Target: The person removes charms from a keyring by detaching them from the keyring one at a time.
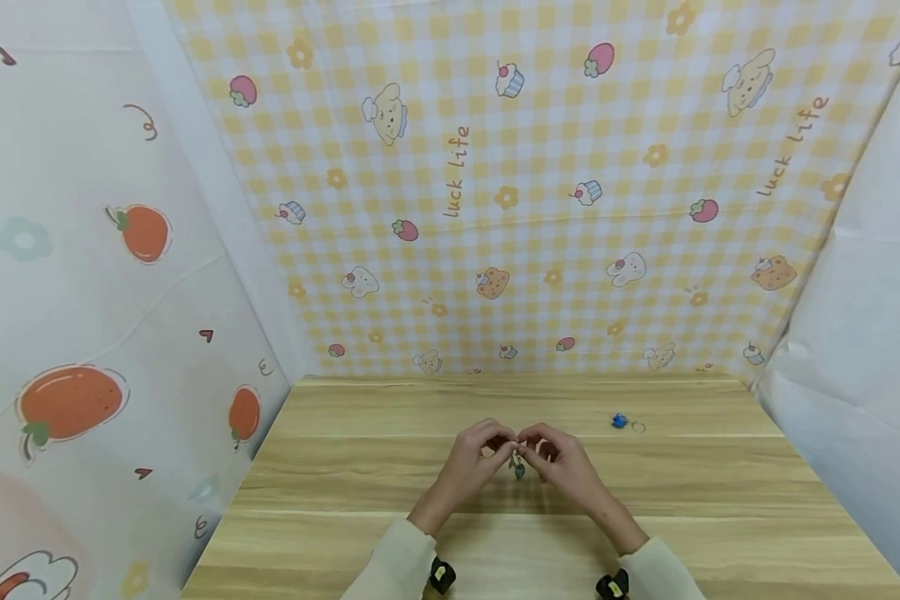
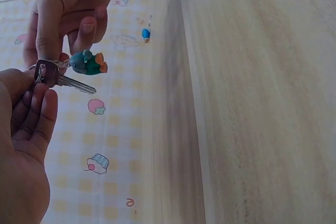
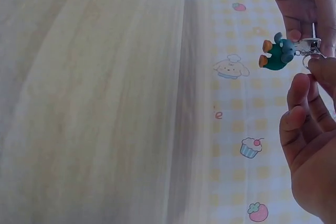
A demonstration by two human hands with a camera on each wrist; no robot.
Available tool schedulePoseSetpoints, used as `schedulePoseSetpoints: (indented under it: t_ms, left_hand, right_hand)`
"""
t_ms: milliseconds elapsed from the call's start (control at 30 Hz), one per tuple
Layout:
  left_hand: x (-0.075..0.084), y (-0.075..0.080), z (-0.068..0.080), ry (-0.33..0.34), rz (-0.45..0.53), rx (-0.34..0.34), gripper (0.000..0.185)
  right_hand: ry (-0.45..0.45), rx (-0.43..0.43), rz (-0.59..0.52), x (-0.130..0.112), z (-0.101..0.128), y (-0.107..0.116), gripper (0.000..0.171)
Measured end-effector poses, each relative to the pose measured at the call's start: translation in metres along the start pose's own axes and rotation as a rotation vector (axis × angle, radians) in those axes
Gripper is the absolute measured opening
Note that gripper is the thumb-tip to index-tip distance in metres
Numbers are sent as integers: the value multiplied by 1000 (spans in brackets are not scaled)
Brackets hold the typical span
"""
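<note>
Close together above the wooden table, my left hand (image 1: 480, 463) and right hand (image 1: 564, 468) meet at their fingertips around a keychain. A small green figure (image 2: 88, 62) with a grey head and orange feet hangs from its metal chain. Beside the figure, a key (image 2: 76, 84) with a dark head points away from the hands in the left wrist view. My left thumb and fingers pinch the key at its head. In the right wrist view, my right thumb and fingertips pinch the metal split ring (image 3: 306, 62), which is partly hidden behind the thumb.
A blue charm (image 1: 619, 421) with its own metal ring (image 1: 638, 427) lies on the wooden table (image 1: 330, 483), to the right of and beyond the hands. A yellow checked cloth (image 1: 555, 308) hangs behind the table, and pale sheets line both sides.
</note>
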State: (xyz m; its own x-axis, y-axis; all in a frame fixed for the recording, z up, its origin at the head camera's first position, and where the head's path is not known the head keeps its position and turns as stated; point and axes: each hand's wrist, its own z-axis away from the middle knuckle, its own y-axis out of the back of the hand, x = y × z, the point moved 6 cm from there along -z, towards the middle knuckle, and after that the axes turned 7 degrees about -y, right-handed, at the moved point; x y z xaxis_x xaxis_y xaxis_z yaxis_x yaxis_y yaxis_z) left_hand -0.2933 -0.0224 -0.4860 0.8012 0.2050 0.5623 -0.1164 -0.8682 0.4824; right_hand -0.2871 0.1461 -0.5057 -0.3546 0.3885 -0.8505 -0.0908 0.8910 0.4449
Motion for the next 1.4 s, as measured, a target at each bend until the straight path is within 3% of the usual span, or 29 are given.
schedulePoseSetpoints:
  t_ms: [267, 633, 900, 1400]
  left_hand:
    - [-1, 1, 0, 22, 14, -3, 6]
    - [3, 1, -1, 4, 31, -3, 6]
    - [3, -4, 1, 12, 48, -63, 7]
    - [-4, 2, 2, 39, 30, 0, 5]
  right_hand:
    - [141, 89, 102, -9, 1, 2, 22]
    - [141, 126, 147, -11, 1, 3, 23]
    - [4, 220, 171, 1, -2, 13, 19]
    - [-105, 196, 235, 9, -2, 23, 11]
